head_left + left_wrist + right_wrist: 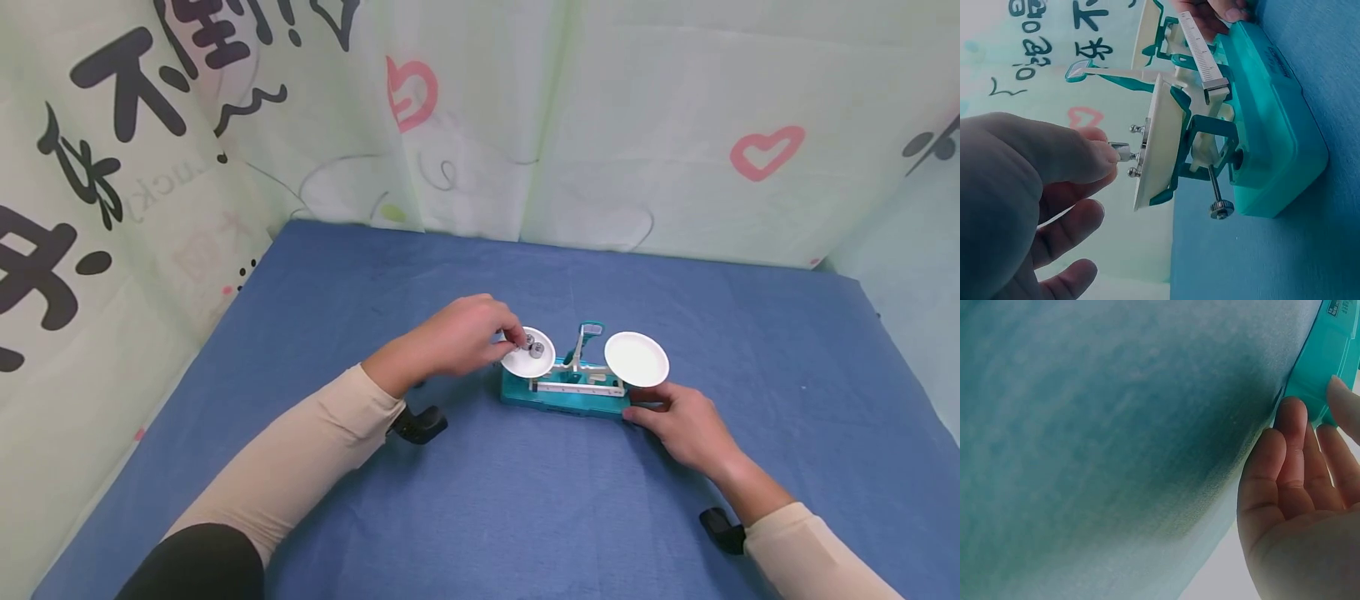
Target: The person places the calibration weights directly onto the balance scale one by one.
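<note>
The left hand's grip (471,335) pinches a metal weight (1122,150) at the left pan (517,365), near other small weights (537,350), while the right hand's grip (684,423) holds the right end of the teal balance (566,402) on the blue worktop (480,508)

Pale curtain (645,92) across top; black lettering (126,100) upper left; pink heart (757,175) upper right; blue cloth (525,508) below.

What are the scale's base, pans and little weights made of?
Base: probably plastic, smooth teal with a soft sheen and rounded, moulded-looking edges.
Pans: likely plastic too, plain white and evenly coloured, though coated metal is possible.
Weights: apparently metal, silvery and polished, with bright highlights on their knobs.
</note>
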